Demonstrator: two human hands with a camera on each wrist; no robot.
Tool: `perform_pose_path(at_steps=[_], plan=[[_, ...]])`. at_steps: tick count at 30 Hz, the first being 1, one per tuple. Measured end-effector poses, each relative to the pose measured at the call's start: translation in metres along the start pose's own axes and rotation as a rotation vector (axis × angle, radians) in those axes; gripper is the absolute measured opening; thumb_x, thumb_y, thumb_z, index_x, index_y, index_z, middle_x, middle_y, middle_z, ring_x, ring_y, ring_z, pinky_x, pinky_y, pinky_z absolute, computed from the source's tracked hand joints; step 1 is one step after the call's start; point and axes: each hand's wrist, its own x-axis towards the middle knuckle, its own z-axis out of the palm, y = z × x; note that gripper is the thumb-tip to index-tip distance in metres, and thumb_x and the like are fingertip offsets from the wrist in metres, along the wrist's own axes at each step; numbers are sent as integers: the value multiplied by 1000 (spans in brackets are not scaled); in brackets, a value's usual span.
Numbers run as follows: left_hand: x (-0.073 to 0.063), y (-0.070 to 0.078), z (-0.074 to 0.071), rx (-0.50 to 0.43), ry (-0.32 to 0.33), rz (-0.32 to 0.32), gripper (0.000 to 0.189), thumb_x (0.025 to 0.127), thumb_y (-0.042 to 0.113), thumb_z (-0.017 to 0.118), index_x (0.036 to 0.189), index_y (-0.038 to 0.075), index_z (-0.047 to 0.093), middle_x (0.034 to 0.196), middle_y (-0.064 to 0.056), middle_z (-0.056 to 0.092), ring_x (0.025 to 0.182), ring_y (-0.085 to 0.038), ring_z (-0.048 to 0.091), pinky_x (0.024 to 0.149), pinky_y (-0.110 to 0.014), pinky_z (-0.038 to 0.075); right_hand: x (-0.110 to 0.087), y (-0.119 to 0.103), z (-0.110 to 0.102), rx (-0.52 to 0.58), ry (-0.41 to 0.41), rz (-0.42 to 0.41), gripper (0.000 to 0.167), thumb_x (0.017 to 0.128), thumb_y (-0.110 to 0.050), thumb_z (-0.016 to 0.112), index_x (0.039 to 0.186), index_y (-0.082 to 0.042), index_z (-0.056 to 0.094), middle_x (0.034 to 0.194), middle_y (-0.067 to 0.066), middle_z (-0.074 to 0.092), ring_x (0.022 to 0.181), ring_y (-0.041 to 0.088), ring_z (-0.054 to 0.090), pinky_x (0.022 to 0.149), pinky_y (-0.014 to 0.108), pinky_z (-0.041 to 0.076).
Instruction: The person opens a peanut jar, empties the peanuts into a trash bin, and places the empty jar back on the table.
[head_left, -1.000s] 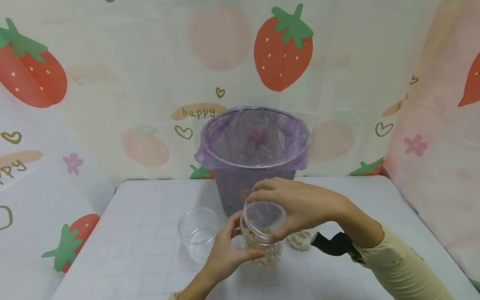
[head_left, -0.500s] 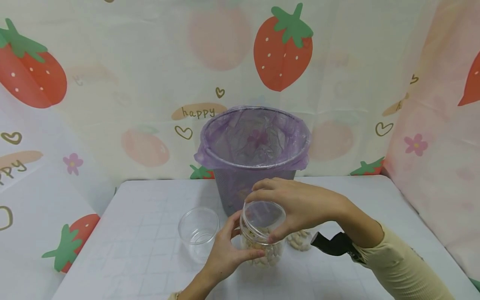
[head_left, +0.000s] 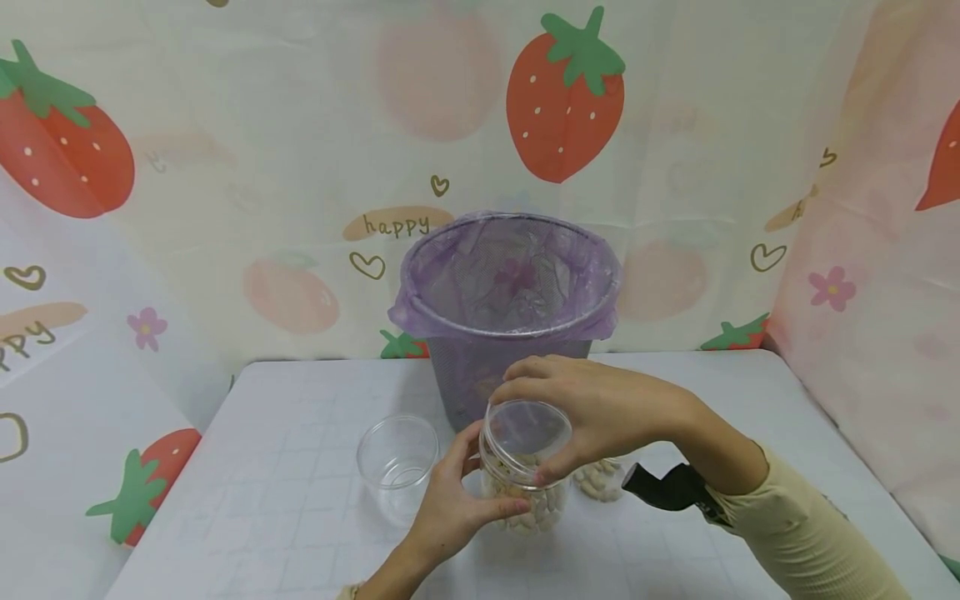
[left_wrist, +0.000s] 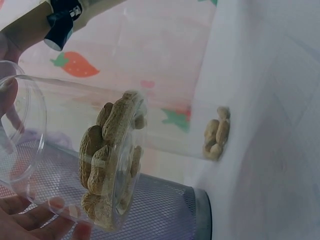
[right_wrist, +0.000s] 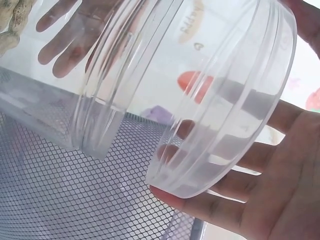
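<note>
A clear jar (head_left: 543,510) with peanuts (left_wrist: 102,165) at its bottom stands in front of the bin. My left hand (head_left: 456,507) grips it from the left, thumb across the near side and fingers around the far side. Over its mouth, my right hand (head_left: 596,408) holds a clear lid (right_wrist: 235,100) by the edge, thumb on the near side and fingers on the far side. The lid is tilted; in the right wrist view a gap shows between it and the threaded jar neck (right_wrist: 107,85).
Behind the jar stands a mesh bin (head_left: 465,379) lined with a purple bag (head_left: 420,312). An empty clear container (head_left: 397,458) sits left of my left hand. More peanuts (head_left: 597,482) lie in a clear container at the right, partly hidden by my right hand. All stand on a white table (head_left: 285,500).
</note>
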Motion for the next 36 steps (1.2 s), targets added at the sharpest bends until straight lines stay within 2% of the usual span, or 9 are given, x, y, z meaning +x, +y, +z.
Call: perform_pose_path(at_steps=[18, 26, 33, 36], plan=[[0, 1, -1, -7, -1, 14, 87, 70, 26, 88, 143, 21, 41, 133, 4, 57, 119, -15, 54, 102, -37, 47, 0, 3, -2, 0, 16, -19, 64, 73, -40, 81, 130, -21, 57, 130, -2, 54, 114, 15, 56, 93, 37, 52], [0, 3, -1, -12, 3, -10, 88, 69, 27, 88, 143, 22, 41, 133, 6, 57, 118, -14, 54, 102, -40, 46, 1, 2, -8, -14, 15, -12, 66, 73, -42, 82, 130, -22, 57, 130, -3, 54, 115, 16, 56, 96, 37, 51], [0, 3, -1, -15, 8, -21, 88, 70, 27, 88, 143, 22, 41, 133, 3, 57, 121, -23, 55, 102, -37, 47, -2, 2, -16, -19, 59, -18, 70, 72, -48, 82, 132, -24, 56, 132, -4, 53, 116, 15, 56, 95, 38, 51], [-1, 2, -1, -16, 8, -25, 89, 69, 27, 88, 144, 22, 40, 135, 0, 57, 123, -25, 54, 102, -38, 46, -6, 3, -20, -26, 84, -10, 69, 73, -48, 82, 132, -24, 55, 134, -3, 53, 120, 16, 55, 99, 40, 50]])
